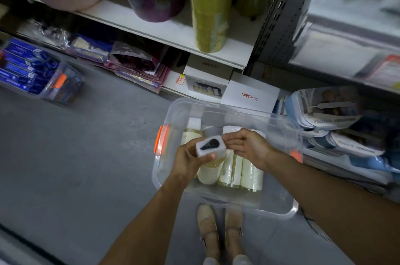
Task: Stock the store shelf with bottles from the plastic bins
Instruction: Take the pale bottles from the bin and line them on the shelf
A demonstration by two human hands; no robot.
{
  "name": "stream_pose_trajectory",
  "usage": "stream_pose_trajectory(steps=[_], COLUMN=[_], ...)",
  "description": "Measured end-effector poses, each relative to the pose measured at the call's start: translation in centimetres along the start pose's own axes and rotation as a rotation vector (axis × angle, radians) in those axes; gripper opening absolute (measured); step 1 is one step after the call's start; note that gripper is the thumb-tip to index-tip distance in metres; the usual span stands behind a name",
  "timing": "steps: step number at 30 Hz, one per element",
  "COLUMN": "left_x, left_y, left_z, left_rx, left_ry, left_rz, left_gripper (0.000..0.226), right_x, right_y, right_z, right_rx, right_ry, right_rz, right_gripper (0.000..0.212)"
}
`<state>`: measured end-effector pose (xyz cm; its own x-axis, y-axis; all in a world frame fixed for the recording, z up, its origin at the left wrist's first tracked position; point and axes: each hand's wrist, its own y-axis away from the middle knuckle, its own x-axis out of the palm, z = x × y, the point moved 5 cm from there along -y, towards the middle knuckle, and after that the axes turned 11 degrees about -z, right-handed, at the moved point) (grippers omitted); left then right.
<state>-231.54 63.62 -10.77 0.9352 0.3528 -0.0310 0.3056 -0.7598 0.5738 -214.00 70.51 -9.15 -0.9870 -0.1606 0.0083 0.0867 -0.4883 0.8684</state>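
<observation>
The clear bin [157,175] is open-topped, but the left hand [187,159] gripping a white-capped bottle [211,147] and the right hand [251,147] hang over the lying bottles [251,175] inside. Left of the bin the floor [86,156] is free; white boxes [249,91] stand at its far wall, and stacked packages [324,113] crowd its right side.

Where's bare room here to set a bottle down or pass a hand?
Free: grey floor between clear bin and blue-box bin; shelf edge right of tape stack. Crowded: bottles crowd the clear bin's middle; white boxes pack under the shelf.

left hand [187,157] grips bottle [211,149] | right hand [249,147] touches it | over bin [159,178]
</observation>
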Motion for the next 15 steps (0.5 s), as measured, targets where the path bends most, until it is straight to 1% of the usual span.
stream_pose_trajectory(steps=[1, 4, 10, 13, 15], left_x=[-0.3, -0.9, -2.0, -2.3, -2.4], left_y=[0.6, 2.1, 5.1, 6.6, 7.9], left_z=[-0.4, -3.2, -11.4, -16.1, -19.3], left_rx=[0.011, 0.055, 0.17, 0.194, 0.192], left_ry=[0.007, 0.052, 0.081, 0.108, 0.141], left_rz=[-0.024, -0.083, -0.08, -0.093, -0.1], left_gripper=[0.058, 0.043, 0.035, 0.035, 0.036], right_x=[0.3, 1.4, 2.2, 2.2, 2.5], right_y=[0.9, 3.4, 8.1, 10.8, 12.7], right_z=[0.3, 2.3, 7.4, 9.4, 9.7], right_rx=[-0.004, -0.051, -0.149, -0.205, -0.194], right_ry=[0.007, -0.039, -0.147, -0.093, -0.01], right_rz=[0.018, 0.034, 0.035, -0.035, -0.054], right_gripper=[0.038, 0.037, 0.031, 0.028, 0.037])
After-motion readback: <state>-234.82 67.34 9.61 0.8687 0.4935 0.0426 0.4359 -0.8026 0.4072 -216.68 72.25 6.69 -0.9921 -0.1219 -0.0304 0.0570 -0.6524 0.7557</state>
